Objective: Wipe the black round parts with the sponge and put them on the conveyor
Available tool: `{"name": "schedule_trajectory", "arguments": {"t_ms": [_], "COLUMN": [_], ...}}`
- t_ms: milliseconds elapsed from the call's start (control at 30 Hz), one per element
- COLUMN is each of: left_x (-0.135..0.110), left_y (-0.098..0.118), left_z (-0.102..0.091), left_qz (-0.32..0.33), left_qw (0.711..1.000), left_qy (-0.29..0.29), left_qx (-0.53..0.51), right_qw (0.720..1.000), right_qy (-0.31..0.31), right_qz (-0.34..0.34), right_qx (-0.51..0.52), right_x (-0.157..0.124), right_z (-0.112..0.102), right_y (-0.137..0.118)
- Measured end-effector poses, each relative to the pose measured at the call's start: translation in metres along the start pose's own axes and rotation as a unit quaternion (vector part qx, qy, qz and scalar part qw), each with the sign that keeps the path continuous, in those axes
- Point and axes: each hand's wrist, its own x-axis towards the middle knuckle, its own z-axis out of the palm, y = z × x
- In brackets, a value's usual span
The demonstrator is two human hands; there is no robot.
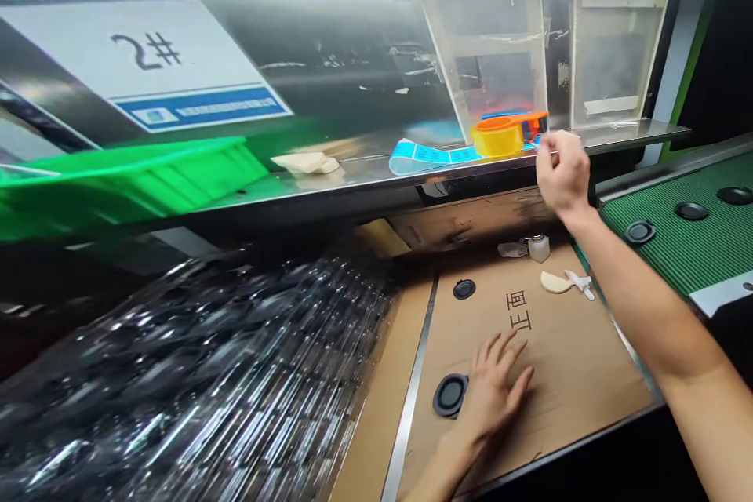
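The left hand (491, 396) lies flat on a cardboard sheet (565, 353), its grip spread wide and empty, just beside a black rubber disc (450, 395). The right hand (563, 172) is raised at the edge of a steel shelf (623, 135), its grip pinched narrow near a blue label strip (435, 154) and a yellow tape dispenser (497, 136); whether it holds anything, I cannot tell.
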Motion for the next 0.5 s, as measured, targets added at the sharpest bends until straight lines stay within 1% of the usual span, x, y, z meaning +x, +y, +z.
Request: {"name": "schedule_trajectory", "arguments": {"t_ms": [33,67,100,133,200,233,267,333,433,500], "left_x": [-0.017,-0.03,-0.039,-0.044,-0.048,-0.048,-0.047,-0.047,-0.051,-0.052], "left_y": [-0.005,-0.009,-0.012,-0.015,-0.021,-0.024,-0.028,-0.036,-0.046,-0.047], "left_z": [0.013,0.022,0.027,0.029,0.026,0.023,0.02,0.015,0.017,0.021], "left_qz": [-0.013,-0.023,-0.03,-0.035,-0.037,-0.035,-0.033,-0.034,-0.039,-0.04], "left_qw": [0.999,0.997,0.995,0.993,0.99,0.989,0.989,0.989,0.993,0.996], "left_qy": [-0.037,-0.067,-0.092,-0.112,-0.135,-0.142,-0.144,-0.137,-0.106,-0.074], "left_qx": [0.003,0.003,0.0,-0.004,-0.017,-0.024,-0.03,-0.037,-0.035,-0.034], "right_qw": [0.998,0.99,0.972,0.948,0.88,0.867,0.858,0.856,0.855,0.853], "right_qy": [-0.065,-0.142,-0.22,-0.28,-0.392,-0.411,-0.425,-0.435,-0.448,-0.457], "right_qz": [-0.001,0.015,0.046,0.093,0.167,0.176,0.177,0.16,0.132,0.123], "right_qx": [0.001,-0.02,-0.063,-0.12,-0.209,-0.221,-0.228,-0.229,-0.225,-0.219], "right_x": [-0.038,-0.077,-0.115,-0.151,-0.209,-0.229,-0.244,-0.26,-0.265,-0.265], "right_z": [-0.001,-0.001,-0.002,-0.004,-0.009,-0.012,-0.016,-0.022,-0.027,-0.026], "right_y": [-0.006,-0.009,-0.009,-0.008,-0.004,-0.004,-0.004,-0.01,-0.021,-0.024]}}
